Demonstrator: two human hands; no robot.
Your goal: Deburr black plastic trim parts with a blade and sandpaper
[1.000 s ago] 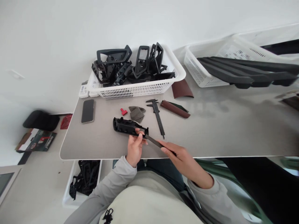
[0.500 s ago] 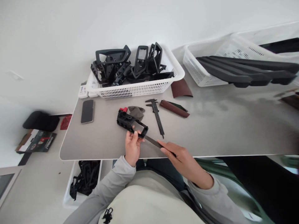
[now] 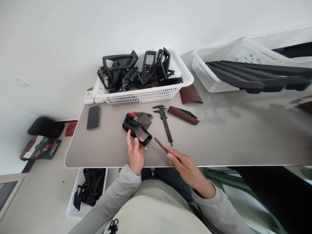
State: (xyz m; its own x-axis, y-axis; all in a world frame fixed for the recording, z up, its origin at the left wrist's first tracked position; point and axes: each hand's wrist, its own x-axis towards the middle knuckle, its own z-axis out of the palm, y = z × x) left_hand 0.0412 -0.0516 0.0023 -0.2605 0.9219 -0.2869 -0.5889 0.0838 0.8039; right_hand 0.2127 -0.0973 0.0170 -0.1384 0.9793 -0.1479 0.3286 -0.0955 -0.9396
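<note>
My left hand (image 3: pixel 135 152) grips the near end of a black plastic frame part (image 3: pixel 136 129), held tilted just above the grey table (image 3: pixel 231 136). My right hand (image 3: pixel 186 165) holds a thin dark file (image 3: pixel 161 145) by its near end; its tip points up and left and stands a little apart from the frame part. Behind the part lie a small red piece (image 3: pixel 132 114) and a folded grey abrasive pad (image 3: pixel 144 118). A black caliper (image 3: pixel 165 123) lies just right of them.
A white basket (image 3: pixel 146 92) with several black frame parts stands at the back. A second white basket (image 3: pixel 214 71) at the right holds long black strips. A phone (image 3: pixel 93 117) lies at the left, sandpaper sheets (image 3: pixel 188 94) behind the caliper. A bin of black parts (image 3: pixel 87 188) sits on the floor.
My left hand turned the frame part from lying crosswise to pointing away from me and raised it. The file's tip came off the part and now stands apart.
</note>
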